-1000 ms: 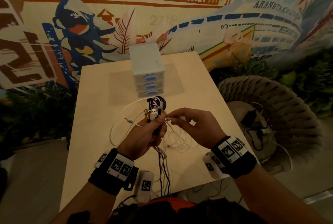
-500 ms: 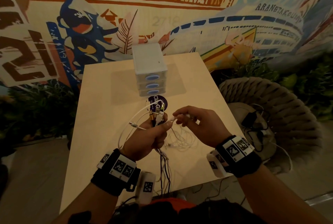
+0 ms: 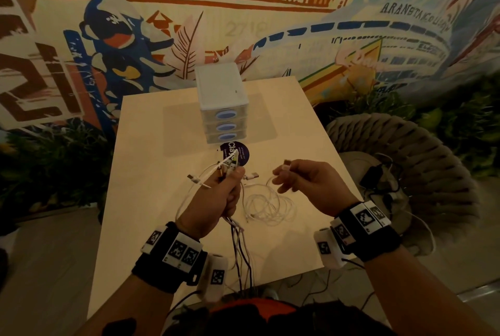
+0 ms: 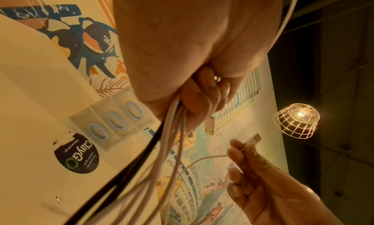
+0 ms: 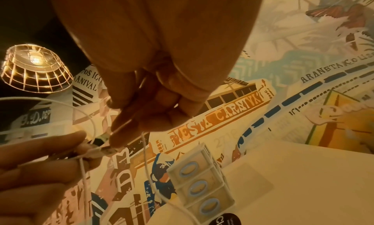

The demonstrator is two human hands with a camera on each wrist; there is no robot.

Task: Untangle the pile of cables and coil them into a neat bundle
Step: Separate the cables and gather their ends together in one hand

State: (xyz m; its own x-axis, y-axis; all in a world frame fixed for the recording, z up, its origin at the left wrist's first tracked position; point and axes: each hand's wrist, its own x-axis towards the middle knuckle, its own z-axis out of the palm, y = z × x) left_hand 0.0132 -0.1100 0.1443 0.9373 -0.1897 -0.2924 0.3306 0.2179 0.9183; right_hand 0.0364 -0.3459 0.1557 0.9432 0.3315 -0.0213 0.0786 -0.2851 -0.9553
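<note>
My left hand (image 3: 230,181) grips a bundle of white and dark cables (image 3: 239,243) over the table, its fingers (image 4: 202,91) curled round them. Several plug ends (image 3: 227,166) stick up above the fist, and the strands hang down past the table's near edge. My right hand (image 3: 281,173), a little apart to the right, pinches a white USB plug (image 3: 286,166) between thumb and fingertips; the plug (image 4: 254,139) also shows in the left wrist view. Its thin white cable (image 5: 144,156) runs down to a loose white tangle (image 3: 267,205) on the table between my hands.
A white three-drawer box (image 3: 221,97) stands mid-table, with a round dark sticker (image 3: 239,150) in front of it. The light wooden table (image 3: 151,173) ends close to my body. A wicker chair (image 3: 422,151) at right holds a black charger (image 3: 374,180) and wires. The mural wall lies beyond.
My right hand has moved right, away from the left, drawing out a plug end. The hands were touching at the bundle a second ago. The left hand rose slightly.
</note>
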